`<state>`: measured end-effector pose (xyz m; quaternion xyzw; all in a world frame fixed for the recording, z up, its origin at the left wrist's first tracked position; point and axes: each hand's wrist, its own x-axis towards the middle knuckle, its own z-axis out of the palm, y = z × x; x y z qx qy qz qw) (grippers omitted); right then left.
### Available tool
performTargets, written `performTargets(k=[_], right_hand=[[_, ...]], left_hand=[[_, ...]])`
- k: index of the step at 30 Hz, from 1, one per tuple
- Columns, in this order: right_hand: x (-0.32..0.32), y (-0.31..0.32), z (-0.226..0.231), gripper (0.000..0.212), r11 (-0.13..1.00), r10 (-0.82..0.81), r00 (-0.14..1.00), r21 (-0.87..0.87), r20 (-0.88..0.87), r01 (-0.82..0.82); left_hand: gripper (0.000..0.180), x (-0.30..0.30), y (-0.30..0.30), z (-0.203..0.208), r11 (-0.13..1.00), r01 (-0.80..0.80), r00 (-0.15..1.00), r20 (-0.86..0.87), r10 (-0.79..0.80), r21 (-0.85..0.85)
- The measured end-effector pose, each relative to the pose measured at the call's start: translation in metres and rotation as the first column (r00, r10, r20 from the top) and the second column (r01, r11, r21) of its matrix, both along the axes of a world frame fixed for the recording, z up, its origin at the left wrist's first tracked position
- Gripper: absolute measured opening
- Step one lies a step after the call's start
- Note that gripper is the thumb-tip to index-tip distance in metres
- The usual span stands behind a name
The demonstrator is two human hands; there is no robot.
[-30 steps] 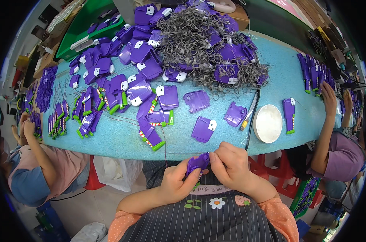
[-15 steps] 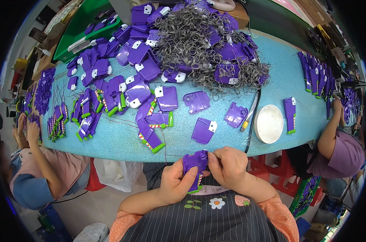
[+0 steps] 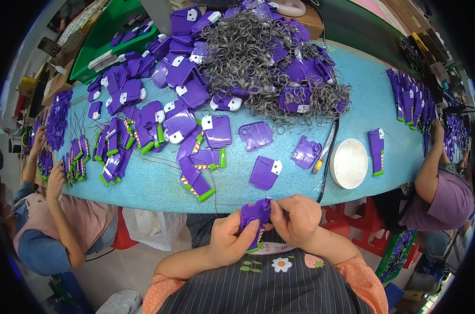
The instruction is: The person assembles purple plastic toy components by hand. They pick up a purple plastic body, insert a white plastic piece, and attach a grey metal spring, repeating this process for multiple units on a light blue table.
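Close to my chest, my left hand (image 3: 231,238) grips a purple plastic toy part (image 3: 256,211) that has a green end and a red-and-white striped strip. The thumb presses on its face. My right hand (image 3: 295,217) is closed at the part's upper right corner, thumb and finger pinched; whatever lies between the fingertips is too small to make out. On the table just beyond my hands lies a purple shell with a white corner (image 3: 264,172). Farther out are two bare purple shells, one left (image 3: 256,135) and one right (image 3: 306,150).
A large heap of grey wire rings (image 3: 258,63) covers purple parts at the back. Purple-and-green pieces (image 3: 196,180) with thin wires lie left. A white bowl (image 3: 349,164) and a yellow-tipped cable (image 3: 317,166) sit right. People work at both sides; a green crate (image 3: 106,39) stands back left.
My hands and the purple part have shifted slightly, still in the same hold. At the left, the neighbouring person's hands have moved apart over the parts.
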<state>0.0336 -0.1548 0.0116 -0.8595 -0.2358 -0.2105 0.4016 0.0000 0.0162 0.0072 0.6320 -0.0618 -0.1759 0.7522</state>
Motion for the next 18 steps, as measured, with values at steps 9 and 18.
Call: performTargets(k=[9, 18], right_hand=[[-0.007, -0.007, -0.002, 0.015, 0.977, 0.109, 0.956, 0.208, -0.273, -0.053], [0.000, -0.005, 0.002, 0.016, 0.971, 0.165, 0.979, 0.192, -0.118, -0.141]], left_hand=[[0.031, 0.007, 0.001, 0.012, 0.867, -0.126, 0.829, 0.531, -0.175, 0.482], [0.030, -0.001, -0.002, 0.023, 1.000, -0.004, 0.999, -0.046, 0.006, 0.023]])
